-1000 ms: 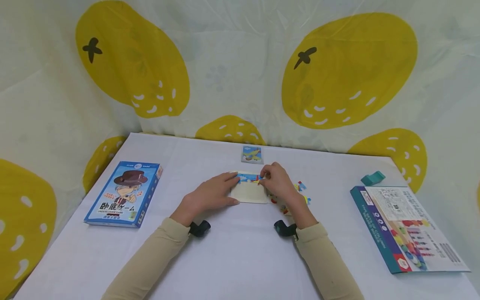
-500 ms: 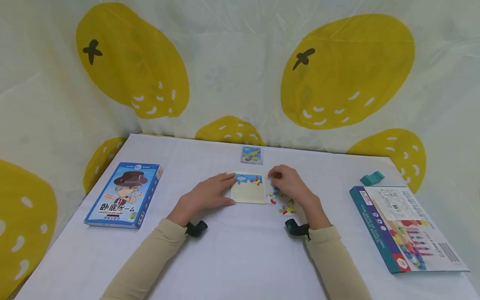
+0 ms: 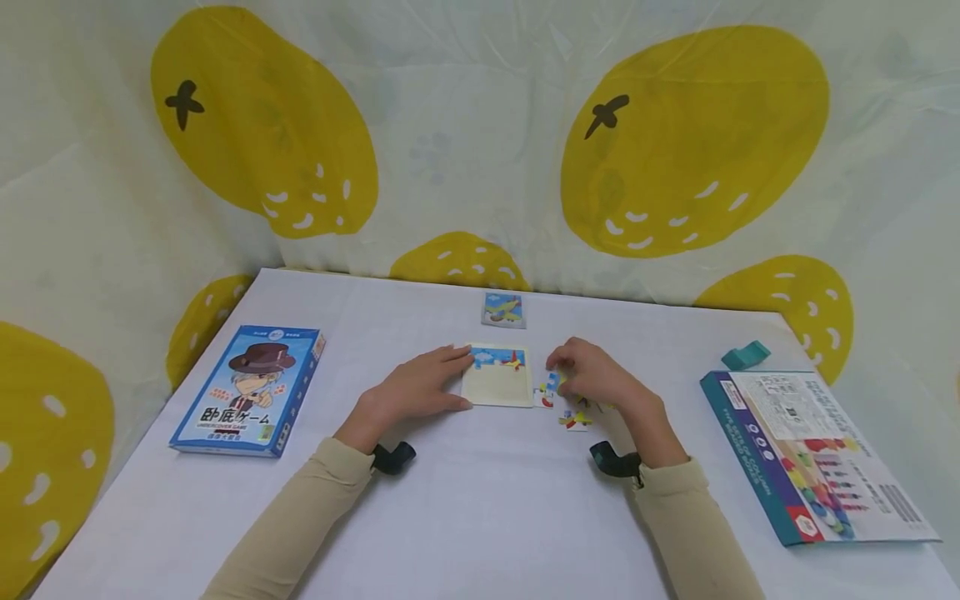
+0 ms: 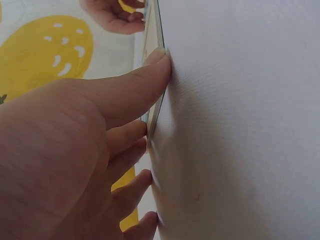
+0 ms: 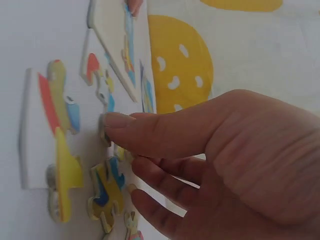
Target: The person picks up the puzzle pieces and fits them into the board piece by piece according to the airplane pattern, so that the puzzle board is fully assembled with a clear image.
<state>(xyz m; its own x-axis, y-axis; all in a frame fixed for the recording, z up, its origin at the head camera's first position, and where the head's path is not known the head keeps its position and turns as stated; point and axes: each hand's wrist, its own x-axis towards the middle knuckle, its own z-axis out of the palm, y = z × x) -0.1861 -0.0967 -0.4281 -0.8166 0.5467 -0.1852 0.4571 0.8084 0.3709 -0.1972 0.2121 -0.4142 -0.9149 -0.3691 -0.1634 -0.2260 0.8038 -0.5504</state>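
Note:
A shallow puzzle tray (image 3: 497, 387) lies at mid-table, with a strip of blue sky and red picture pieces along its far side. My left hand (image 3: 420, 383) rests at its left side, fingers extended; in the left wrist view the thumb (image 4: 157, 67) touches the tray's edge. Right of the tray, my right hand (image 3: 596, 379) bends over loose jigsaw pieces. Its thumb and bent fingers pinch a small puzzle piece (image 5: 106, 134), mostly covered by the thumb. Nearby lie a yellow-and-blue piece (image 5: 107, 187) and a white-bordered piece with red and yellow (image 5: 37, 135).
A small airplane picture card (image 3: 503, 310) lies behind the tray. At left is a blue game box (image 3: 247, 387). A larger flat box (image 3: 825, 458) lies at right, with a teal object (image 3: 746, 356) behind it. A fruit-patterned cloth (image 3: 465, 167) hangs behind the table.
My right hand has left the tray's upper right corner and moved right and nearer, down to the loose pieces. The left hand has stayed at the tray's left side, shifting slightly outward.

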